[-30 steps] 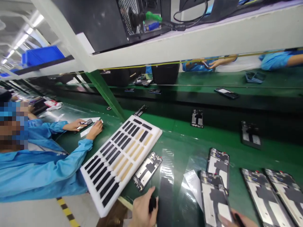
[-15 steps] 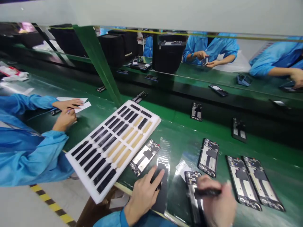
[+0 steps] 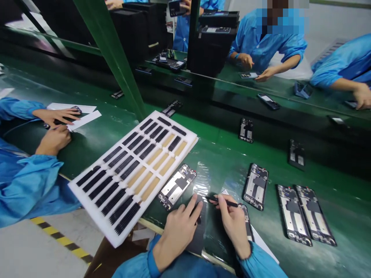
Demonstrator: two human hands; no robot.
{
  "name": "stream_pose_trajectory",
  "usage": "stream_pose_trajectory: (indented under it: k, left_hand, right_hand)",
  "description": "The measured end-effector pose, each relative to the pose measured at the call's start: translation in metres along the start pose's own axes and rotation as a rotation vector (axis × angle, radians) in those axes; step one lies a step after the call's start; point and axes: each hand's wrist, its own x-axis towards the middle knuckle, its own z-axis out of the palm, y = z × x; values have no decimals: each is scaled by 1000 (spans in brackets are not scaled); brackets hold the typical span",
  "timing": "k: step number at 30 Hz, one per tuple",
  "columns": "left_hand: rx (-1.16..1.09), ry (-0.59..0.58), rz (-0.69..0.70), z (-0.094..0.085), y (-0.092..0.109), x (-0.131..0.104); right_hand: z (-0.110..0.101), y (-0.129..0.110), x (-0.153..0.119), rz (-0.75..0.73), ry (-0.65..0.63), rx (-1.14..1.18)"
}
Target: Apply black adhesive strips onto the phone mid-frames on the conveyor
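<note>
My right hand (image 3: 232, 220) is closed on a pair of black tweezers (image 3: 226, 201), whose tip points left toward a dark strip (image 3: 199, 233). My left hand (image 3: 179, 231) rests at that strip, index finger and thumb extended close together. A small black item (image 3: 198, 221) shows under its thumb, too hidden to name. Just beyond my left hand is an opened phone (image 3: 178, 186) with bare metal and circuit board. Another opened phone (image 3: 246, 221) lies partly behind my right wrist. Clear film (image 3: 202, 175) stretches over the table beside the strip.
A white foam tray (image 3: 116, 239) of black and tan strips stands on the left. More opened phones (image 3: 255, 186), (image 3: 293, 214), (image 3: 315, 214) lie to the right. A green post (image 3: 113, 58) rises behind the tray. Co-workers' hands (image 3: 55, 127) work at the left and across the line.
My right hand has moved left with the tweezers, from over the opened phone to beside the dark strip. My left hand stays nearly in place. The camera view has tilted up.
</note>
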Motion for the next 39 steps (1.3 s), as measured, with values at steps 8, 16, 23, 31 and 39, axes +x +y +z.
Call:
stream_pose_trajectory:
  k: [8, 16, 23, 31, 39]
  left_hand:
    - [-27, -36, -26, -8, 3, 10]
    - [-76, -68, -59, -15, 7, 15]
    - [-305, 18, -96, -12, 6, 11]
    - [-1975, 463, -645, -19, 25, 15]
    - [-2532, 133, -513, -31, 40, 33]
  right_hand:
    - [-4, -1, 1, 46, 29, 47]
    - [1, 2, 3, 18, -15, 39]
    - [-8, -2, -2, -15, 166, 127]
    - [-24, -9, -18, -61, 252, 275]
    - [-18, -14, -34, -6, 188, 316]
